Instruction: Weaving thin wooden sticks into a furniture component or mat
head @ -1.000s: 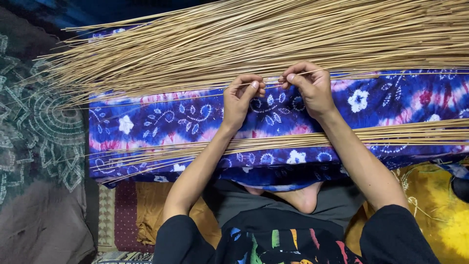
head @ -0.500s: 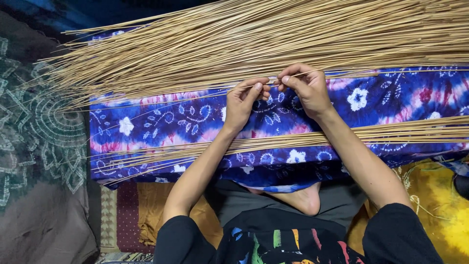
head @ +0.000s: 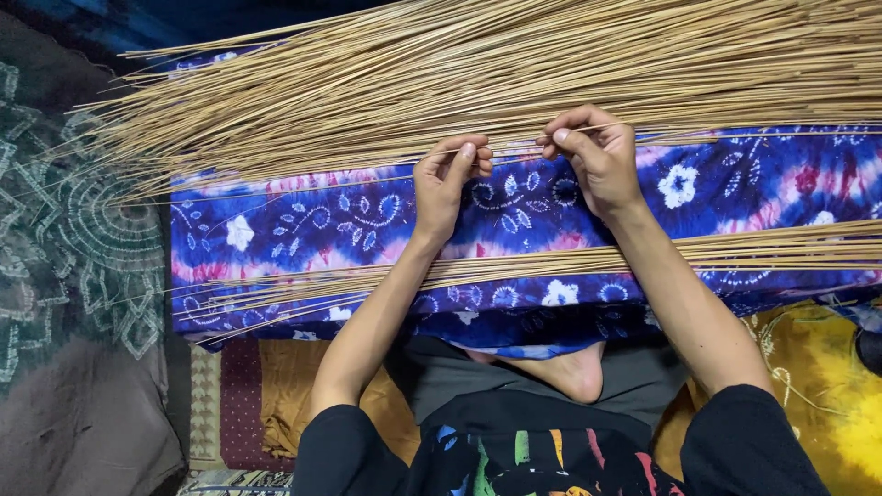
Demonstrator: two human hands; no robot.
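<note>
Left hand [head: 447, 182]: I see fingers curled, pinched, centre frame.
Right hand [head: 594, 156]: pinched likewise, right of centre.
Forearms: both extended upward.

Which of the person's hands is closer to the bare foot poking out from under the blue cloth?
Left, though not by much. The left hand sits up and to the left of the bare foot, at the edge of the big stick pile. The right hand is higher, farther from it.
</note>
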